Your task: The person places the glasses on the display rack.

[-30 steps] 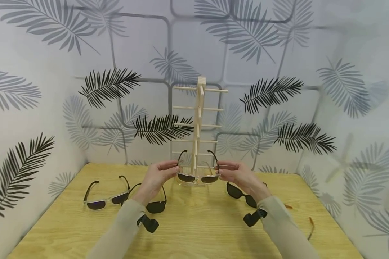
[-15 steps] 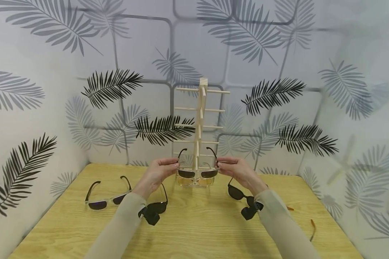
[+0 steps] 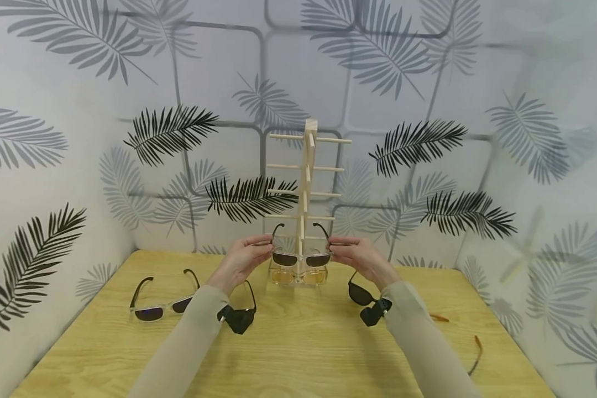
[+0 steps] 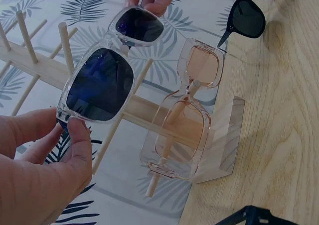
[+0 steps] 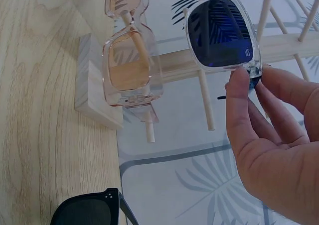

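My left hand [image 3: 244, 260] and right hand [image 3: 363, 257] each pinch one end of the clear-framed sunglasses [image 3: 284, 259], at the rack [image 3: 310, 125] above the amber glasses [image 3: 282, 276]. I seem to be seating them; next calls for settling them level on the pegs [image 5: 207, 103].

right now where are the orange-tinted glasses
In the head view, near centre, the orange-tinted glasses sit low on the wooden rack, below the dark sunglasses held by the left hand and right hand.
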### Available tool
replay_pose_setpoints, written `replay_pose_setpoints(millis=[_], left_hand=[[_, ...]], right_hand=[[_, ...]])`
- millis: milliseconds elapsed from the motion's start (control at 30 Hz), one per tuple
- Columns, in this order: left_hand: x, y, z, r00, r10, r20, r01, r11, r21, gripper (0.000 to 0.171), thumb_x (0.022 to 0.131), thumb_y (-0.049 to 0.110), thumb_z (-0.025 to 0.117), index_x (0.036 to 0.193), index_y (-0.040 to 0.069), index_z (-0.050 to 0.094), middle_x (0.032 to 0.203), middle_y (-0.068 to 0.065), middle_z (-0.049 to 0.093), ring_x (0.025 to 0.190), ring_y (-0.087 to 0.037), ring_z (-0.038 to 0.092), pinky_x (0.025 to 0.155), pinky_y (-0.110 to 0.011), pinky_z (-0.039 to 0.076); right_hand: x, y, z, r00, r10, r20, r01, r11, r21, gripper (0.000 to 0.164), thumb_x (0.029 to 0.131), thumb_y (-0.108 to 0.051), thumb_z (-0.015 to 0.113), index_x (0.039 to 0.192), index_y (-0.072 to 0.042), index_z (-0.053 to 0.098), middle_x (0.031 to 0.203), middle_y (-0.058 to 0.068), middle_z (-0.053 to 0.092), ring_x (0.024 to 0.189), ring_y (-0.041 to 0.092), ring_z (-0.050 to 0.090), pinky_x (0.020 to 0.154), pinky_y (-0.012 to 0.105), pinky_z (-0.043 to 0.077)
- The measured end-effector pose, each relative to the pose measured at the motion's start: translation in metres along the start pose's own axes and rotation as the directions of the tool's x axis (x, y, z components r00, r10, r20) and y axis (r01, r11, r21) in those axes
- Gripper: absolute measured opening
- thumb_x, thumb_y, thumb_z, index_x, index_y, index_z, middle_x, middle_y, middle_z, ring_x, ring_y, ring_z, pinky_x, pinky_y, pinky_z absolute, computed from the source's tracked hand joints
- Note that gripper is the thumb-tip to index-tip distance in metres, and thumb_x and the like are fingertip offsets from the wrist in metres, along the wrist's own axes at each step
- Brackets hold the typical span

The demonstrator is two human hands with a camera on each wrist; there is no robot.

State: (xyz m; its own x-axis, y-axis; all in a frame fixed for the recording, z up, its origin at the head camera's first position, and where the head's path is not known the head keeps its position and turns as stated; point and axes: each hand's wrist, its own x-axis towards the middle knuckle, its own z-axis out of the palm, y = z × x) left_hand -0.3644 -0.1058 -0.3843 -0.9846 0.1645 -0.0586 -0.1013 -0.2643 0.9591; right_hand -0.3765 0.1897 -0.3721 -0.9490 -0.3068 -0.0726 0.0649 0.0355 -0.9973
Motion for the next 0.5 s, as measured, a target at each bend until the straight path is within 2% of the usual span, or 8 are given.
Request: replay_pose_setpoints(millis=[100, 233, 300, 400, 500], left_hand=[[0.0036, -0.0005, 0.0009, 1.0, 0.002, -0.017, -0.002, 1.0, -0.016, 0.043, 0.097, -0.002, 0.057, 0.139, -0.003, 0.052, 0.103, 0.0, 0.066, 0.095, -0.012, 0.066, 0.092, -0.027, 0.053], [0.0066, -0.0024, 0.0023, 0.999, 0.001, -0.034, -0.002, 0.999, -0.034, 0.042, 0.096, -0.003, 0.057, 0.137, -0.004, 0.053, 0.096, 0.002, 0.068, 0.092, -0.011, 0.066, 0.089, -0.027, 0.053], [0.0077, -0.0043, 0.0028, 0.999, 0.001, -0.034, -0.002, 0.999, -0.038, 0.043, 0.095, -0.003, 0.058, 0.138, -0.006, 0.052, 0.097, 0.001, 0.067, 0.09, -0.01, 0.065, 0.092, -0.029, 0.052], [0.0092, -0.0073, 0.0033, 0.999, 0.002, -0.038, -0.003, 1.0, -0.029, 0.045, 0.095, -0.004, 0.059, 0.138, -0.006, 0.051, 0.121, -0.009, 0.063, 0.091, -0.01, 0.064, 0.104, -0.037, 0.047], [0.0103, -0.0098, 0.0023, 0.999, -0.011, -0.051, 0.011, 1.0, -0.007, 0.046, 0.094, -0.003, 0.061, 0.139, -0.003, 0.052, 0.142, -0.015, 0.049, 0.1, -0.013, 0.063, 0.108, -0.04, 0.043]], right_hand=[[0.0047, 0.0019, 0.0003, 1.0, -0.004, -0.002, 0.004, 1.0, -0.007, 0.044, 0.097, -0.001, 0.058, 0.14, 0.006, 0.048, 0.135, 0.024, 0.055, 0.122, 0.029, 0.058, 0.107, 0.042, 0.046], [0.0078, 0.0055, 0.0006, 1.0, 0.005, -0.015, -0.005, 1.0, -0.001, 0.045, 0.097, -0.001, 0.058, 0.14, 0.007, 0.047, 0.128, 0.018, 0.06, 0.114, 0.023, 0.063, 0.104, 0.039, 0.049], [0.0086, 0.0078, 0.0002, 1.0, 0.004, -0.016, -0.005, 1.0, -0.009, 0.044, 0.098, -0.002, 0.057, 0.14, 0.007, 0.048, 0.128, 0.017, 0.06, 0.113, 0.023, 0.063, 0.104, 0.039, 0.049], [0.0101, 0.0096, -0.0003, 1.0, -0.007, -0.011, 0.007, 1.0, -0.021, 0.044, 0.098, -0.003, 0.057, 0.14, 0.007, 0.047, 0.133, 0.022, 0.056, 0.118, 0.029, 0.06, 0.108, 0.043, 0.045], [0.0115, 0.0104, -0.0008, 1.0, -0.012, 0.003, 0.012, 1.0, -0.021, 0.043, 0.099, -0.004, 0.056, 0.14, 0.006, 0.048, 0.133, 0.022, 0.056, 0.123, 0.032, 0.057, 0.11, 0.046, 0.042]])
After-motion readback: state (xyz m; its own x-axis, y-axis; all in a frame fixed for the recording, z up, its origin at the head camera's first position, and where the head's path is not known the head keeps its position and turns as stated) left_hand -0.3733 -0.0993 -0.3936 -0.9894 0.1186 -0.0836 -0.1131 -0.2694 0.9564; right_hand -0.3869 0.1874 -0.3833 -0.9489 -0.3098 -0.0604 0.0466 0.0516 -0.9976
